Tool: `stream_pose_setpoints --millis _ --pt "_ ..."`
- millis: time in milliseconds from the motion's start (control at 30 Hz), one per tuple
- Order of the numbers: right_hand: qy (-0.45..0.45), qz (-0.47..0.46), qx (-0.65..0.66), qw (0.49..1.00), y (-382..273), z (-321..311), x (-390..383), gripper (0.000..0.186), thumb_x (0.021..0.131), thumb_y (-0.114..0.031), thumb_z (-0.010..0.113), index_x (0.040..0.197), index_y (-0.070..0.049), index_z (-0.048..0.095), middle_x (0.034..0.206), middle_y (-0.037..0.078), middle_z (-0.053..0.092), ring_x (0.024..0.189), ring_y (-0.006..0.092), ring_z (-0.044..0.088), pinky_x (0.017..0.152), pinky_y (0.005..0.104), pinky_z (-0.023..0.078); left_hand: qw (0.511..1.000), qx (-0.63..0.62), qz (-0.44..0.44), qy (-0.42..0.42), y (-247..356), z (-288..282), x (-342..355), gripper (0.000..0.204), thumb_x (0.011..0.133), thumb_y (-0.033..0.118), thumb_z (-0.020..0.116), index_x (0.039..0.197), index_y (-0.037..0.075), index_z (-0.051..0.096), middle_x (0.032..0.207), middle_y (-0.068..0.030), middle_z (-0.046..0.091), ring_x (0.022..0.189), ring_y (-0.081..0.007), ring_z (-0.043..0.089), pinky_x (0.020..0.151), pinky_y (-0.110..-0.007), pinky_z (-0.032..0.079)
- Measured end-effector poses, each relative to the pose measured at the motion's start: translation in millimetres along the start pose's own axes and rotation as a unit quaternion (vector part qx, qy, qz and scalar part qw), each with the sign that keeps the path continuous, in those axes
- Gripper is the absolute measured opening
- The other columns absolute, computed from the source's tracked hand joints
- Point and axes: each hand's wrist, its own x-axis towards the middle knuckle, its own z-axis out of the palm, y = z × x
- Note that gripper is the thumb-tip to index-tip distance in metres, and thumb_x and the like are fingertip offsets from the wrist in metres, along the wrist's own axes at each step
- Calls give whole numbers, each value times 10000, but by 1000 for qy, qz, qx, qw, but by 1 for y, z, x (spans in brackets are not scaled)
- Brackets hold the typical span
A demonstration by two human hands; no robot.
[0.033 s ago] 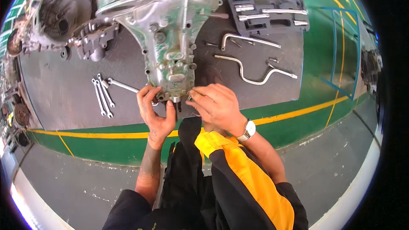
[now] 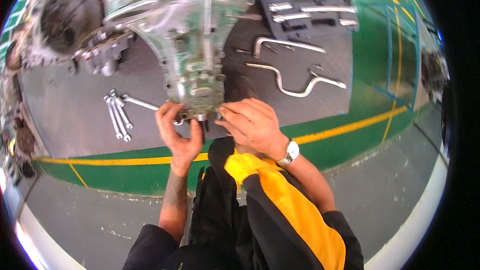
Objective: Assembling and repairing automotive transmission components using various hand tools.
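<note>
A green-stained metal gearbox housing [image 2: 192, 70] lies on a dark mat [image 2: 310, 100], its narrow end toward me. My left hand [image 2: 177, 132] has curved fingers gripping that end's left corner, the thumb near a short shaft [image 2: 204, 126]. At the opposite corner my right hand [image 2: 250, 125], below a wristwatch, pinches at something small, largely hidden by the fingers. Several combination wrenches [image 2: 117, 115] lie left of the housing, one reaching under my left hand. Two bent steel handles [image 2: 292, 91] and some small loose metal pieces lie to the right.
A socket case [image 2: 307, 0] is at the back right. A bell housing [image 2: 62, 12] and another casting [image 2: 102, 50] stand at the back left. The green floor [image 2: 360, 85] has yellow lines. A yellow-and-black garment [image 2: 285, 205] is below my right hand.
The view has shifted slightly, so the housing, case and tools sit a little further left, and it is blurrier. Both hands keep the same grip.
</note>
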Motion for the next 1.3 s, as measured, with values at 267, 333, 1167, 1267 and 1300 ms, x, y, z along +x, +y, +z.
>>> stream_pose_setpoints --millis 267,333,1167,1267,1300 --pt "184 386 -54 902 127 -30 -41 263 882 -188 763 1015 36 729 867 186 729 709 230 693 673 324 534 1000 7 1 23 -9 3 -2 420 767 5 624 1183 26 562 1139 -124 520 820 -186 441 693 -309 385" --pt "133 349 -123 919 152 -40 -49 293 887 -215 757 1043 30 725 890 193 728 737 279 701 699 361 541 999 25 5 27 -9 1 1 415 747 20 606 1158 34 550 1132 -118 517 762 -171 400 666 -305 357" --pt "-116 107 22 987 -11 -6 -2 166 858 -95 693 1004 -36 644 883 100 547 844 300 605 717 419 519 1000 2 5 -9 -8 -6 0 485 765 71 704 1218 24 539 1154 -87 462 837 -162 392 742 -288 374" --pt "-119 97 9 988 -11 -9 -1 183 838 -90 695 1003 -29 649 878 108 536 839 309 599 733 415 516 1000 4 2 -17 -6 -8 0 484 776 63 702 1233 28 547 1151 -93 466 830 -166 405 748 -298 399" --pt "-118 98 0 988 -10 -10 -1 190 829 -87 697 1002 -26 651 875 110 532 834 311 595 733 414 515 1000 6 -1 -15 -5 -9 -1 484 776 63 702 1233 28 547 1151 -93 466 830 -166 405 748 -298 399"
